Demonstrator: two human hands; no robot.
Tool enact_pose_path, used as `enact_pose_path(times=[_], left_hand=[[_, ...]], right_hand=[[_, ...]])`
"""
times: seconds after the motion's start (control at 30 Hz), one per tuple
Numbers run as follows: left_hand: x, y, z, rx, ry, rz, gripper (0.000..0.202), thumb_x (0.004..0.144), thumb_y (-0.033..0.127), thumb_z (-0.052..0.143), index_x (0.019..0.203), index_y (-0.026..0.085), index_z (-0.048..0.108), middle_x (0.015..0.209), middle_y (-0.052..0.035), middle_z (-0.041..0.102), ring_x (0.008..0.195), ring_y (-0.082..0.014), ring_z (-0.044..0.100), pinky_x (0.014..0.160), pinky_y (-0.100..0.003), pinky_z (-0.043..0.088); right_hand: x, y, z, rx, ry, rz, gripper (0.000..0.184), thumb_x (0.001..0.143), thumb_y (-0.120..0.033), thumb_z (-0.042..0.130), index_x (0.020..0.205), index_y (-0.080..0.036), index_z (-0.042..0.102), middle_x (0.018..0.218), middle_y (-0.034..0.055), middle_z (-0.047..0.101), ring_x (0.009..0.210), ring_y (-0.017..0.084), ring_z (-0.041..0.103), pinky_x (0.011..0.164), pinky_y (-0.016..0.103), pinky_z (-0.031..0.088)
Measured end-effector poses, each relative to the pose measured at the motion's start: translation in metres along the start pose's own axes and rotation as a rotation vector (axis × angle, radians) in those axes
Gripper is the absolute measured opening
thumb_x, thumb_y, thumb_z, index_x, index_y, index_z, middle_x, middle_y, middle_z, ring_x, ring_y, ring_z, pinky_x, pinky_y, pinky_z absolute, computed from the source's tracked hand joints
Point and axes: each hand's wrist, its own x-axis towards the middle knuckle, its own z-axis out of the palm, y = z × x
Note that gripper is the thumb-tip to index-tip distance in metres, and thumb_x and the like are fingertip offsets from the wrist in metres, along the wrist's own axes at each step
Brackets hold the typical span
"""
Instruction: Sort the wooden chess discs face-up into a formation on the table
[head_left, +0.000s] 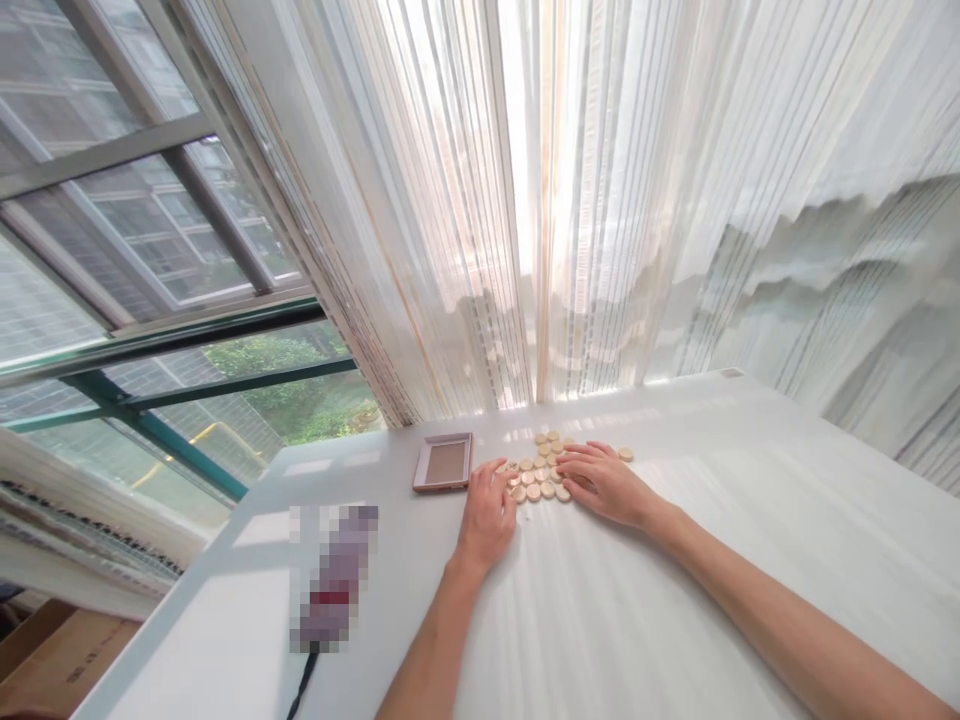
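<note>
around the white table

a white table (675,560) carries a small brown box (444,463) lying open and a pixelated object (334,580) trailing a dark cable (302,685). sheer striped curtains (570,200) hang behind, beside a window (150,250). a cardboard carton (60,655) sits lower left.

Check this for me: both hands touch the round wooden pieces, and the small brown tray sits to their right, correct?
Not quite: the head view shows the small brown tray to the left of the round wooden pieces, near the left hand. The right hand touches the pieces too.
</note>
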Motion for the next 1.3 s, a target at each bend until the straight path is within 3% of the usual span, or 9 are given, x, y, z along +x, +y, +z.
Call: enact_pose_path(times=[0.17, 0.3, 0.53, 0.7, 0.93, 1.07, 1.3], left_hand=[[0.0, 0.001, -0.003, -0.003, -0.003, -0.002, 0.036, 0.089, 0.002, 0.045, 0.115, 0.022, 0.06, 0.131, -0.0089, 0.055, 0.126, -0.025, 0.047, 0.109, -0.049, 0.04], [0.001, 0.014, -0.004, -0.019, -0.017, 0.06, 0.03, 0.091, 0.007, 0.049, 0.114, 0.023, 0.06, 0.125, -0.0067, 0.061, 0.125, -0.0246, 0.05, 0.108, -0.048, 0.041], [0.013, 0.044, 0.016, -0.03, -0.121, 0.177, 0.034, 0.094, 0.013, 0.05, 0.125, 0.025, 0.058, 0.128, -0.0069, 0.063, 0.126, -0.0267, 0.051, 0.108, -0.051, 0.041], [0.029, 0.039, 0.031, -0.004, -0.13, 0.15, 0.023, 0.091, 0.014, 0.055, 0.109, 0.024, 0.064, 0.127, -0.0067, 0.065, 0.126, -0.0282, 0.051, 0.105, -0.052, 0.043], [0.039, 0.038, 0.034, 0.032, -0.162, 0.107, 0.021, 0.09, 0.01, 0.055, 0.098, 0.024, 0.067, 0.115, -0.0046, 0.071, 0.119, -0.0266, 0.056, 0.107, -0.053, 0.039], [0.047, 0.041, 0.035, 0.013, -0.153, 0.093, 0.018, 0.09, 0.015, 0.056, 0.101, 0.023, 0.068, 0.117, -0.0065, 0.07, 0.121, -0.0273, 0.056, 0.107, -0.053, 0.04], [0.063, 0.042, 0.047, -0.135, -0.218, 0.188, 0.022, 0.085, 0.022, 0.067, 0.106, 0.026, 0.071, 0.12, -0.0064, 0.07, 0.124, -0.028, 0.055, 0.105, -0.05, 0.045]], right_hand=[[-0.001, 0.003, 0.003, -0.012, 0.029, 0.013, 0.022, 0.094, -0.027, 0.054, 0.109, -0.028, 0.07, 0.12, 0.0042, 0.072, 0.124, 0.027, 0.058, 0.104, 0.047, 0.04], [-0.009, 0.015, -0.003, -0.035, 0.058, 0.058, 0.025, 0.096, -0.026, 0.05, 0.114, -0.027, 0.068, 0.121, 0.0054, 0.071, 0.125, 0.028, 0.057, 0.103, 0.048, 0.042], [-0.022, 0.017, -0.014, 0.005, 0.012, 0.039, 0.025, 0.094, -0.031, 0.056, 0.116, -0.028, 0.069, 0.127, 0.005, 0.069, 0.126, 0.03, 0.056, 0.103, 0.05, 0.042], [-0.026, 0.013, -0.014, 0.051, 0.036, 0.007, 0.028, 0.093, -0.029, 0.057, 0.118, -0.028, 0.068, 0.125, 0.0063, 0.07, 0.124, 0.03, 0.059, 0.104, 0.049, 0.042], [-0.028, 0.016, -0.008, 0.039, 0.038, 0.037, 0.025, 0.094, -0.027, 0.055, 0.115, -0.028, 0.067, 0.128, 0.0061, 0.068, 0.129, 0.031, 0.054, 0.106, 0.056, 0.036], [-0.027, 0.015, -0.006, 0.047, 0.084, 0.069, 0.022, 0.094, -0.026, 0.055, 0.111, -0.027, 0.069, 0.123, 0.0065, 0.071, 0.128, 0.031, 0.054, 0.106, 0.055, 0.037], [-0.036, 0.031, -0.009, 0.051, 0.205, 0.224, 0.023, 0.094, -0.023, 0.053, 0.107, -0.027, 0.071, 0.119, 0.0058, 0.072, 0.126, 0.03, 0.056, 0.104, 0.054, 0.042]])
